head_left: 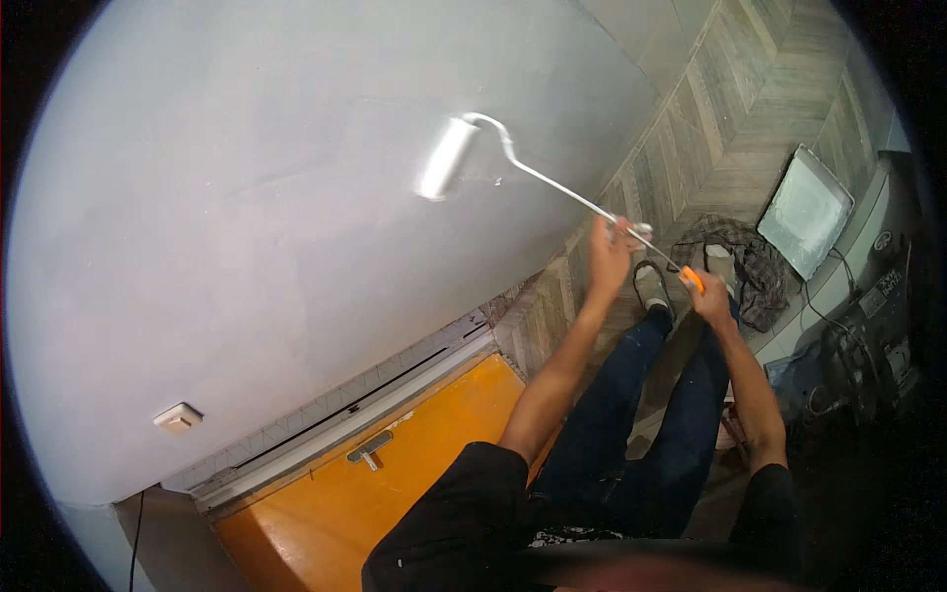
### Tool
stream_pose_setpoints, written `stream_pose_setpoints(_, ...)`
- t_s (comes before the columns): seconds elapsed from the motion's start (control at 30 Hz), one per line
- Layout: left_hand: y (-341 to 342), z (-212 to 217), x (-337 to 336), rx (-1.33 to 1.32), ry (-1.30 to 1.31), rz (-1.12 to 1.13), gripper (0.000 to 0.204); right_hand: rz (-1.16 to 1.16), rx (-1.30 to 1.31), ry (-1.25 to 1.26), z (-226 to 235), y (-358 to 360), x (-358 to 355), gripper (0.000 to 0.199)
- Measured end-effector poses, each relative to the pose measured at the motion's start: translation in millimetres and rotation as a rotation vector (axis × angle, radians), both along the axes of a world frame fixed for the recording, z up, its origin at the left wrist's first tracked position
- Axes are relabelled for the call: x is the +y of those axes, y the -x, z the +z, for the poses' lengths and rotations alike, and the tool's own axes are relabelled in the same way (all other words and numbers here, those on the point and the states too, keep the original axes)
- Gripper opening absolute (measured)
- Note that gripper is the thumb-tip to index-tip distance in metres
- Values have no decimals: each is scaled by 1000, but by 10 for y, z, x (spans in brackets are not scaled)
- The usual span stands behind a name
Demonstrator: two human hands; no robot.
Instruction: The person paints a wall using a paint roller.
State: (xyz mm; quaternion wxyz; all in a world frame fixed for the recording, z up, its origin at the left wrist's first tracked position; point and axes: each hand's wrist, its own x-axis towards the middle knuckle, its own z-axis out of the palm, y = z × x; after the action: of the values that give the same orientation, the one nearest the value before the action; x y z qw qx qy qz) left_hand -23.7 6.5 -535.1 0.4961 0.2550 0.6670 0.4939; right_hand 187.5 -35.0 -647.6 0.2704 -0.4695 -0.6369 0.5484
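A paint roller (447,161) with a white sleeve lies against or close to the pale grey wall (296,217); its edges look a little blurred. From it a bent metal rod (557,185) slants down to the right. My left hand (614,252) is closed around the lower part of that rod. Lower and further right, my right hand (712,299) grips the orange handle (693,280) at the rod's end. Both arms reach forward from below.
A paint tray (807,212) coated in pale paint rests at the right on a dark appliance (878,296) with cables. Crumpled cloth (760,296) lies by my feet on the herringbone floor (760,89). An orange door (326,493) with a handle and a light switch (179,418) are at lower left.
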Motion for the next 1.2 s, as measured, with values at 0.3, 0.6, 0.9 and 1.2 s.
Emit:
stream_pose_setpoints(0.3,-117,771,345,131,-141,-32,27,-29,-5,-120,641,-49,574,31)
stream_pose_setpoints(0.6,-165,120,209,-21,-82,-4,18,-34,-54,-40,96,-172,243,29)
stream_pose_setpoints(0.9,-278,883,640,122,-198,39,15,-4,-5,-153,548,-152,935,26)
stream_pose_setpoints(1.2,-133,906,477,251,-183,3,14,21,-59,-157,296,-34,555,29)
